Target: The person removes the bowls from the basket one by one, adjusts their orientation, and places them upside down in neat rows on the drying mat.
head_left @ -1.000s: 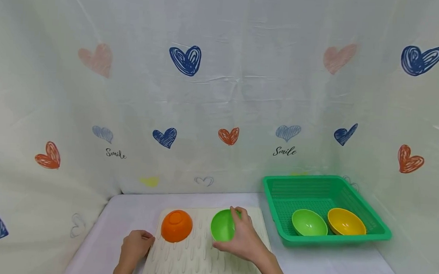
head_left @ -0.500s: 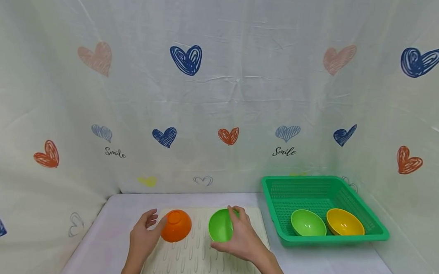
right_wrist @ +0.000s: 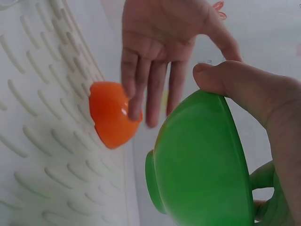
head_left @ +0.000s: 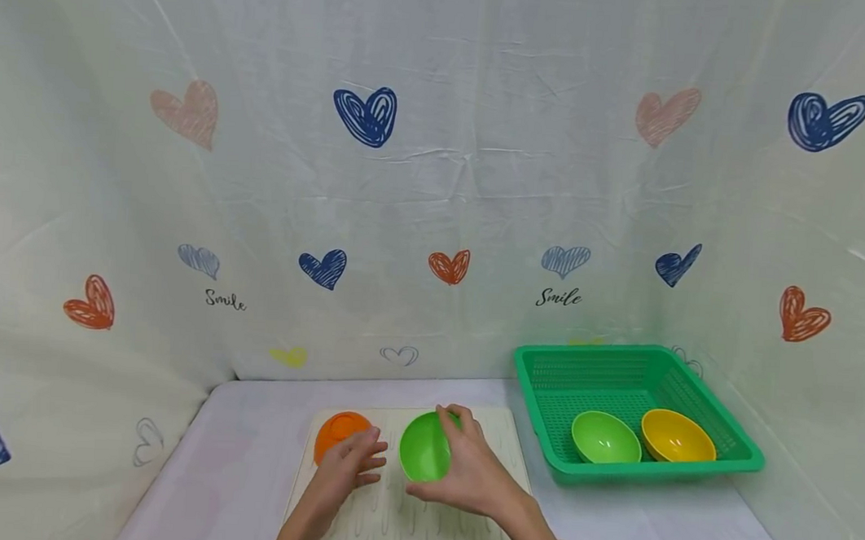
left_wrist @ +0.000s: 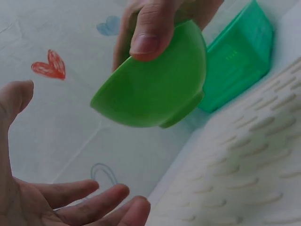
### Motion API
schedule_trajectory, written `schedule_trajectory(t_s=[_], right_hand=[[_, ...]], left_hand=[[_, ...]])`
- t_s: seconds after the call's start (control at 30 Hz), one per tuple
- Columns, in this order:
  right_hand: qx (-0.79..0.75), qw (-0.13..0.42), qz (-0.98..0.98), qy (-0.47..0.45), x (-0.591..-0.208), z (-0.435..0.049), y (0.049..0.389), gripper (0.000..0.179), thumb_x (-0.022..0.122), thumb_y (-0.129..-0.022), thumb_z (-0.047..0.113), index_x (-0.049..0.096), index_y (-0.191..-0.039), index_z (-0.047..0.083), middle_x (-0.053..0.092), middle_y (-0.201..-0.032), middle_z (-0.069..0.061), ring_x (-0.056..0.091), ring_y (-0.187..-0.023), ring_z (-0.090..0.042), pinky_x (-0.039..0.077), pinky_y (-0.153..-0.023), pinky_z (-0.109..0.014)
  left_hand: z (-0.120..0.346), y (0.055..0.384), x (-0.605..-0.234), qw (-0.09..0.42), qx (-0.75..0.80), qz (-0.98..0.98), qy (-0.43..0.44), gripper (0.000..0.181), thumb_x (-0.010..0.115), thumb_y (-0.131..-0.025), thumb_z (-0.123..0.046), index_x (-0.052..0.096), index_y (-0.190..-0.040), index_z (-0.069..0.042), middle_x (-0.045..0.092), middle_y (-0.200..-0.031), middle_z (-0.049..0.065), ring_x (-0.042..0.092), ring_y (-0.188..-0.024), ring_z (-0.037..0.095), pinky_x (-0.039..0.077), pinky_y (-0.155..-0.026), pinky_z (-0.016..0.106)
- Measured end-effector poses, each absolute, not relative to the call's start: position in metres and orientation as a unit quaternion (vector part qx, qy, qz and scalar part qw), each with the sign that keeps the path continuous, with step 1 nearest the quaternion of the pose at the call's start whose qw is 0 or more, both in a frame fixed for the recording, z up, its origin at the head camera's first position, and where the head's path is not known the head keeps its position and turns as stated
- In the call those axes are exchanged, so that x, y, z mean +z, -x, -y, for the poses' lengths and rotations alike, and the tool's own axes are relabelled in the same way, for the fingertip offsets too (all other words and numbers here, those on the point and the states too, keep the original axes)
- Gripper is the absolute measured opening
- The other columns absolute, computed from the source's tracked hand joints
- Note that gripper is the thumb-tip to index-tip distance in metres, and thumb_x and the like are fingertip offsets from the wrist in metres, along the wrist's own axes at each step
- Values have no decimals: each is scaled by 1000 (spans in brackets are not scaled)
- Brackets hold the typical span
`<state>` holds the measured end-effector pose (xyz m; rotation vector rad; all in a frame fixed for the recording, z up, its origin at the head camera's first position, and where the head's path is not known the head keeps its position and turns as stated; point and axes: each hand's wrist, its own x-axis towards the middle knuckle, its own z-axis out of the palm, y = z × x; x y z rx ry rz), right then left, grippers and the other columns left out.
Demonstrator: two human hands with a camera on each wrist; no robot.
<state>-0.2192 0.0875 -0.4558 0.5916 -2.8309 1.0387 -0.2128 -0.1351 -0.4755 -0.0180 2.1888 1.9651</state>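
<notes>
My right hand (head_left: 466, 467) grips a green bowl (head_left: 423, 447) by its rim, thumb on one side and fingers on the other. The bowl is tilted and held above a cream ridged mat (head_left: 389, 529). With fingers spread and nothing in it, my left hand (head_left: 344, 473) hovers just left of that bowl, apart from it. Behind the left hand, an orange bowl (head_left: 337, 435) lies upside down on the mat, partly hidden in the head view. The right wrist view shows the orange bowl (right_wrist: 113, 114) beyond the left hand's fingers.
A green plastic basket (head_left: 635, 475) stands at the right of the white-covered table (head_left: 210, 454). Inside it sit another green bowl (head_left: 605, 439) and a yellow bowl (head_left: 679, 438). A curtain (head_left: 407, 195) printed with hearts encloses the back and sides.
My left hand has risen from the mat's left edge and moved right, past the orange bowl, with its fingers opening out. My right hand has shifted slightly left with the green bowl.
</notes>
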Motion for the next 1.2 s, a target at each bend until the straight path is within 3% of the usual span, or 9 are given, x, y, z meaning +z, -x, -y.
schedule_trajectory(t_s=[0.2,0.43,0.97,1.2], right_hand=[[343,29,914,-215,-454,-84,215,112,81,-60,61,33,-150,12,33,-146,-11,52,-109,-23,54,-70,-33],[337,27,913,-228,-455,-83,213,114,82,-59,61,33,-150,12,33,-146,-12,52,-111,-23,54,-71,-34],[330,30,914,-233,-457,-82,208,114,82,-59,61,33,-150,14,34,-146,-8,45,-117,-23,53,-76,-33],[317,26,916,-244,-454,-85,209,118,77,-62,68,25,-153,15,33,-148,-8,46,-122,-24,53,-86,-39]], left_hand=[[125,213,-493,201,704,-680,-37,84,41,-93,-65,51,-131,8,66,-119,17,67,-103,25,55,-89,40],[117,211,-501,243,730,-637,-50,78,37,-95,-64,58,-122,6,71,-100,10,68,-89,20,56,-83,35],[116,212,-509,264,752,-601,-56,70,39,-96,-58,59,-122,4,72,-98,8,68,-89,17,56,-84,32],[116,212,-509,248,765,-592,-53,70,41,-97,-57,49,-134,2,70,-108,12,67,-92,17,56,-85,33]])
